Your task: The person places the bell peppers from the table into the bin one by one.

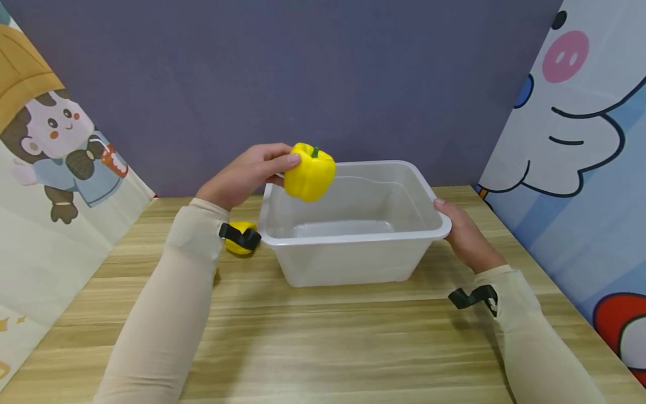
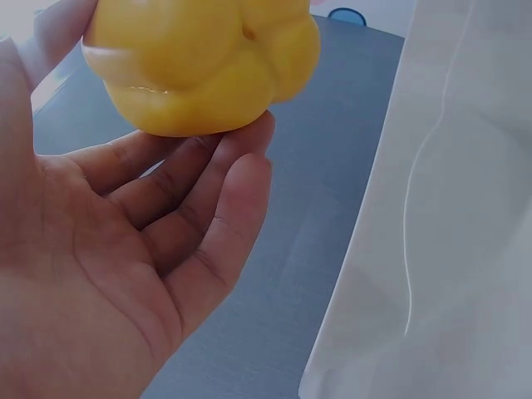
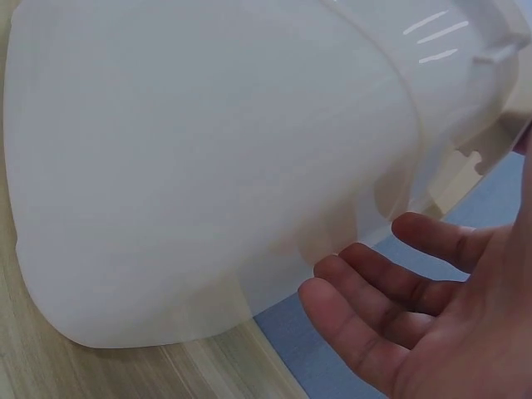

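My left hand (image 1: 252, 171) holds a yellow bell pepper (image 1: 309, 173) with a short green stem above the left rim of a white plastic tub (image 1: 348, 261). In the left wrist view the thumb and fingers grip the pepper (image 2: 208, 62) from opposite sides, its lobed underside showing. My right hand (image 1: 466, 235) grips the tub's right end, thumb on the rim and fingers under it against the outer wall, as the right wrist view shows the fingertips (image 3: 320, 299) at the tub wall (image 3: 166, 166). The visible part of the tub's inside holds nothing.
Another yellow pepper (image 1: 241, 238) lies on the wooden table (image 1: 323, 342) left of the tub, partly hidden by the left wrist's black strap. A bit of yellow shows beside the left forearm. A dark wall (image 1: 303, 73) rises behind, with cartoon panels on both sides.
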Motion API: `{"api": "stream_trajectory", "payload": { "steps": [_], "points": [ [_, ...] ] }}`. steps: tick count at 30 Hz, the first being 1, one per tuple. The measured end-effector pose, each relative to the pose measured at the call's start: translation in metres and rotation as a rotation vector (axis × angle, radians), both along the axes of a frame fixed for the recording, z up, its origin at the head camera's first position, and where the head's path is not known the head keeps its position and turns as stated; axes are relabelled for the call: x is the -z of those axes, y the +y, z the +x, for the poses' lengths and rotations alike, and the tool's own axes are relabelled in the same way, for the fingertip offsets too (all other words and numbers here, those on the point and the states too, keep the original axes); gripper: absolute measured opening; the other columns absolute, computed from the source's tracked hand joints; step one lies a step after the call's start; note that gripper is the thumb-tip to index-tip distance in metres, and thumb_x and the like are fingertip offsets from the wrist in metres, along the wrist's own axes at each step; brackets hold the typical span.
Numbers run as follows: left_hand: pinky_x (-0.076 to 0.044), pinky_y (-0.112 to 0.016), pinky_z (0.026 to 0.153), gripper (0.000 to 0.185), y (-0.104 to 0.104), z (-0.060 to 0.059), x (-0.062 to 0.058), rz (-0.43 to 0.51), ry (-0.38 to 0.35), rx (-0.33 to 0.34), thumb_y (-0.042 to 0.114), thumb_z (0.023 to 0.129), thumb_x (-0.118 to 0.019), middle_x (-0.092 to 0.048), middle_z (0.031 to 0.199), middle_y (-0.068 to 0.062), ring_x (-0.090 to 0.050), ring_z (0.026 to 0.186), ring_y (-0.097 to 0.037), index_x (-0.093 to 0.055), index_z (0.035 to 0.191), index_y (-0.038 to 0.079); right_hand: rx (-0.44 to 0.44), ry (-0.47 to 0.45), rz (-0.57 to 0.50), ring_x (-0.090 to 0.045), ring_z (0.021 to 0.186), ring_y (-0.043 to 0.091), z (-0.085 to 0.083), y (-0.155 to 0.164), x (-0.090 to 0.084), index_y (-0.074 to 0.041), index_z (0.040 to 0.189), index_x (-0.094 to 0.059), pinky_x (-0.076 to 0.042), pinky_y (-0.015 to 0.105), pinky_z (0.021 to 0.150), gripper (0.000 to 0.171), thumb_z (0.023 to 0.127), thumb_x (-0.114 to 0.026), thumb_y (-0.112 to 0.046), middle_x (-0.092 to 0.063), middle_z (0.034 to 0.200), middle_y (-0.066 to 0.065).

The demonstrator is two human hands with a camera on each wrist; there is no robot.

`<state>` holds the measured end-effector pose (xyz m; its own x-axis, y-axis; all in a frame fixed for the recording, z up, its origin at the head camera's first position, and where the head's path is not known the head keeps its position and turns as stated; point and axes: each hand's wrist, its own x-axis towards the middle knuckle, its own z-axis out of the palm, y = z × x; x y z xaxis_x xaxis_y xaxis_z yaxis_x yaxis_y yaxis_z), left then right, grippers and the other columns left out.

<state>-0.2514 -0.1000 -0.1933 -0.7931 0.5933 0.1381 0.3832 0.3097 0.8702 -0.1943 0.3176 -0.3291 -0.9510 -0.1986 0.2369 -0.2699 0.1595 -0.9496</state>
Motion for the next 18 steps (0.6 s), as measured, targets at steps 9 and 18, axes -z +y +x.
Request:
{"api": "stream_trajectory", "payload": {
  "steps": [9, 18],
  "points": [
    [-0.051, -0.041, 0.095, 0.046, 0.008, 0.0, -0.002, -0.004, -0.019, 0.024, 0.046, 0.099, -0.06, -0.064, 0.121, -0.009, -0.061, 0.105, -0.027, -0.062, 0.13, 0.011, 0.011, -0.01, -0.013, -0.057, 0.092, 0.014, -0.001, -0.002, 0.004, -0.01, 0.119, -0.064, -0.047, 0.032, 0.08, 0.043, 0.109, -0.036, -0.04, -0.065, 0.103, 0.0],
    [-0.052, -0.04, 0.095, 0.045, 0.017, -0.006, -0.001, 0.001, -0.02, 0.03, 0.047, 0.098, -0.061, -0.064, 0.121, -0.007, -0.061, 0.106, -0.027, -0.064, 0.127, 0.013, 0.013, -0.009, -0.011, -0.057, 0.093, 0.014, -0.001, -0.002, 0.001, -0.008, 0.12, -0.063, -0.047, 0.032, 0.081, 0.045, 0.109, -0.036, -0.042, -0.065, 0.104, 0.001]
  ]
}}
